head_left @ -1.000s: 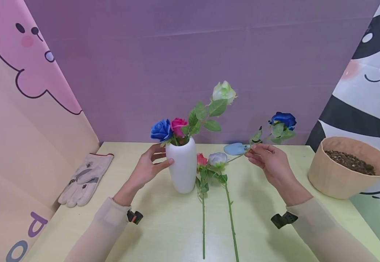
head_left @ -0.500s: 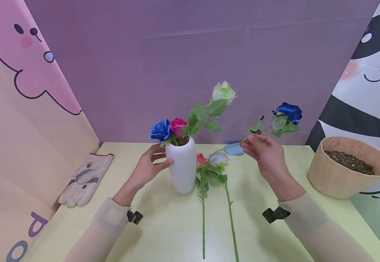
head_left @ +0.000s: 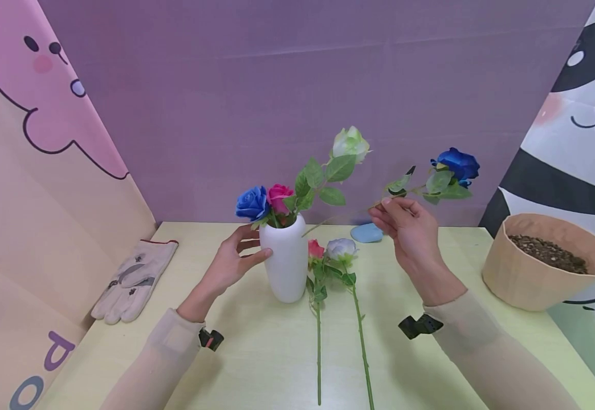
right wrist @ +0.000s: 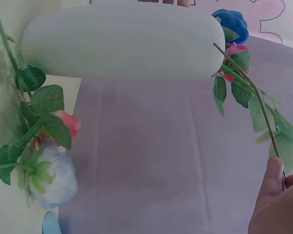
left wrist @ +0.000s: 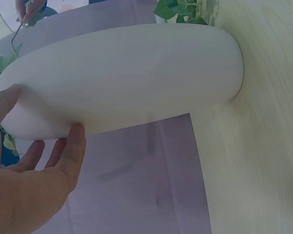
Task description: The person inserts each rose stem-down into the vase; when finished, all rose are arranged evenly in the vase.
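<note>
A white vase (head_left: 286, 265) stands upright on the table. My left hand (head_left: 233, 263) grips its upper left side; thumb and fingertips rest on its wall in the left wrist view. The vase holds a blue rose (head_left: 252, 204), a pink rose (head_left: 279, 199) and a pale green-white rose (head_left: 350, 146). My right hand (head_left: 405, 233) pinches the stem of a dark blue rose (head_left: 457, 165) just below its leaves, bloom pointing right. The bare end of that stem (right wrist: 258, 92) overlaps the vase near its mouth in the right wrist view.
A red rose (head_left: 315, 249) and a pale lilac rose (head_left: 341, 249) lie right of the vase, stems toward me. Behind them is a flat light blue piece (head_left: 366, 233). Work gloves (head_left: 135, 279) lie at left; a tan pot (head_left: 513, 273) with soil stands at right.
My right hand has moved left and up with the dark blue rose, bringing its stem end to the vase's upper right side. The left hand and vase have stayed put.
</note>
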Available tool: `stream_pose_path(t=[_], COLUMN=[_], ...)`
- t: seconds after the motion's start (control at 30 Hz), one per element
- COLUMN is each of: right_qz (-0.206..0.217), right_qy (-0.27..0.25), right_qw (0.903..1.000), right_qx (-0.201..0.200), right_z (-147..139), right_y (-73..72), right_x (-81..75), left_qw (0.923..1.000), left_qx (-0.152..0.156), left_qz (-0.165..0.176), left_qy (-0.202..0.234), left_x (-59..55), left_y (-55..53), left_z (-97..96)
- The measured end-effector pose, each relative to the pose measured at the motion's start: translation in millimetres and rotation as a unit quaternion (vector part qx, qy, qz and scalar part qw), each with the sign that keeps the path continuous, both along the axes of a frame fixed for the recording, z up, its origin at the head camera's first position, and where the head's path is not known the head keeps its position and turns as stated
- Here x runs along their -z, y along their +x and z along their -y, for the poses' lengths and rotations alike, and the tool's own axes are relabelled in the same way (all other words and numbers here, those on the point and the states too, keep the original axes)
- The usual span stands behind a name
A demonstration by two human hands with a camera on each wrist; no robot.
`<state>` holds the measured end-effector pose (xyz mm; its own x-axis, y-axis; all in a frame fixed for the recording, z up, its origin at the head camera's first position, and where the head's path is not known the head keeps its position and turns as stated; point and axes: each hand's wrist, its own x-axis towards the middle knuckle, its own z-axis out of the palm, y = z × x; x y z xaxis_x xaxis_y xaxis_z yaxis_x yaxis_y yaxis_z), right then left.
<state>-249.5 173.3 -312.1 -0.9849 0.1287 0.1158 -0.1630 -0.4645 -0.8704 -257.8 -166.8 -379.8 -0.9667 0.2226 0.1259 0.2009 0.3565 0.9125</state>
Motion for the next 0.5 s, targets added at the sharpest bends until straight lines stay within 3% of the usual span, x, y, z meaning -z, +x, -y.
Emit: stream_pose_path(t=[0.5], right_qz=[-0.019], right_qy=[-0.015], right_qw=[0.9996], right_qx=[0.01], right_z=[12], right_y=[-2.2], right_x=[-9.4], left_qw=[1.0], left_qx=[-0.001], left_qz=[0.003], left_qy=[-0.002], left_x=[-0.6], left_y=[0.8], left_z=[-0.2])
